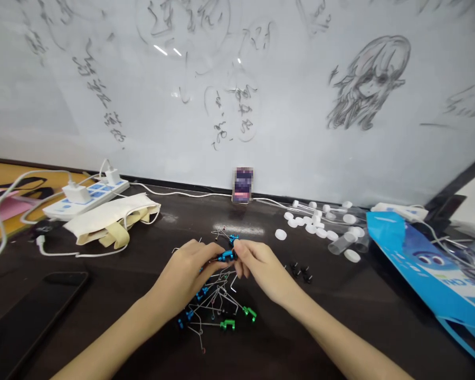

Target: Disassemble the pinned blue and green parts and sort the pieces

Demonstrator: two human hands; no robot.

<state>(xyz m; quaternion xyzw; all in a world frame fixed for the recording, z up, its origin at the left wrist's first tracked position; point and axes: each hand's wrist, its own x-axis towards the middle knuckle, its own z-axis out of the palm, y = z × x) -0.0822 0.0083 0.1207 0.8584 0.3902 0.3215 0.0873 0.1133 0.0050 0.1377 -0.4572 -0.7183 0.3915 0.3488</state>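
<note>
My left hand (188, 269) is closed, its thumb and fingers pinching a small blue metal clamp-like piece (225, 256) from the left. From the right, my right hand (261, 266) pinches the dark end of the same piece; its fingertips partly cover that end. Just beyond them lies another blue piece (233, 239). Under and in front of my hands spreads a tangle of thin metal wires (217, 298) with small looped ends. Among these wires lie more blue pieces (201, 294) and two green pieces (228, 324) of similar shape.
Small black parts (301, 272) lie right of my hands, beyond them white caps (311, 228) and clear tubes (342, 243). A blue bag (427, 264) stands far right. Left are a dark phone (35, 322), cloth pouch (111, 216) and power strip (91, 198). An upright phone (243, 184) leans against the whiteboard (277, 116).
</note>
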